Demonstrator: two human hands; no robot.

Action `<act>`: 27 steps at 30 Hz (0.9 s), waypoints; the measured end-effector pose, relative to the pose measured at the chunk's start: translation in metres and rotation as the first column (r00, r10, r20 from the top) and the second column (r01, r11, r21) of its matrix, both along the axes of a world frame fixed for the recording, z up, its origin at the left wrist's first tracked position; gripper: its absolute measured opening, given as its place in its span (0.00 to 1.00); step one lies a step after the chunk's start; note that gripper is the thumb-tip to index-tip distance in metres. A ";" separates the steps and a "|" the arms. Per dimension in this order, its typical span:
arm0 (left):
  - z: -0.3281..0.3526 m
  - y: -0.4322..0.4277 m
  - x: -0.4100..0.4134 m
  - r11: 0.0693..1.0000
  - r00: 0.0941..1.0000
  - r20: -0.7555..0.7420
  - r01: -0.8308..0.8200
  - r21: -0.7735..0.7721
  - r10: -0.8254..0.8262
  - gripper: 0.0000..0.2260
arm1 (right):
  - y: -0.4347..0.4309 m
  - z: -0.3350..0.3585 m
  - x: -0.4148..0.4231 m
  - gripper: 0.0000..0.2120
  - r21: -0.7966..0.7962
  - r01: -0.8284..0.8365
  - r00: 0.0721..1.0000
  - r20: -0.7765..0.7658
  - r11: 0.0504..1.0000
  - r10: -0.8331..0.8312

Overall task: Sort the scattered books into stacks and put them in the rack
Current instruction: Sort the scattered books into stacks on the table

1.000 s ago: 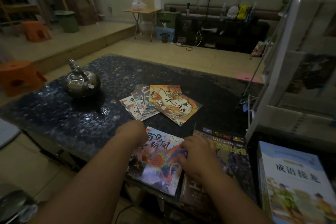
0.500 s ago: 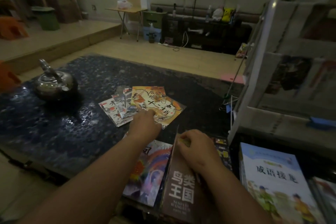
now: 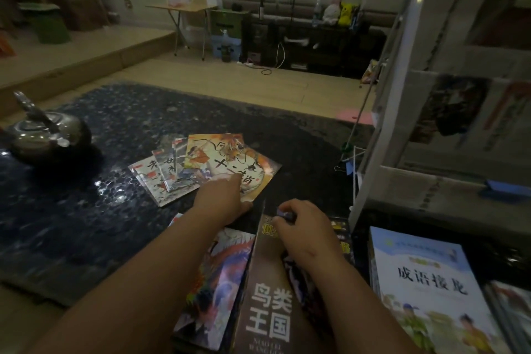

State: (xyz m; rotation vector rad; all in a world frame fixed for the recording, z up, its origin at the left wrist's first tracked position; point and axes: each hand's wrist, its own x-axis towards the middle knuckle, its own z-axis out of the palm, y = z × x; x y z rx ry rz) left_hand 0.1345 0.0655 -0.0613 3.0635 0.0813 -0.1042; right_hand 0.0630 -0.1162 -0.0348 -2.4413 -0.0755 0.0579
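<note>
Right hand point(image 3: 302, 228) atop raised brown book point(image 3: 265, 300)

A shiny metal kettle point(image 3: 43, 132) sits on the dark, bumpy desk point(image 3: 86, 224). Far back, a small folding table point(image 3: 181, 7) stands on the wood floor point(image 3: 287, 86). A yellow soft toy point(image 3: 346, 11) sits beside a white soft toy point(image 3: 330, 13).
</note>
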 end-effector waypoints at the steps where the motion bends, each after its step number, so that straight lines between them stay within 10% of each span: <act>1: 0.003 -0.002 -0.001 1.000 1.000 -0.006 0.009 0.030 -0.009 0.29 | 0.001 0.000 0.000 0.13 0.010 0.001 1.000 -0.007 1.000 -0.001; 11: 0.022 -0.021 -0.010 0.967 0.979 -0.184 0.128 0.222 -0.088 0.13 | 0.004 0.001 -0.005 0.15 0.003 0.010 1.000 -0.003 1.000 -0.010; 20: 0.042 0.002 -0.035 0.995 0.970 0.220 0.091 0.049 -0.100 0.11 | 0.015 0.009 -0.005 0.21 0.267 0.003 0.997 -0.073 0.964 0.017; 27: 0.049 0.024 -0.051 0.957 0.951 0.152 0.281 -0.075 -0.268 0.12 | 0.036 0.005 0.003 0.20 0.367 0.004 0.985 -0.163 0.930 0.060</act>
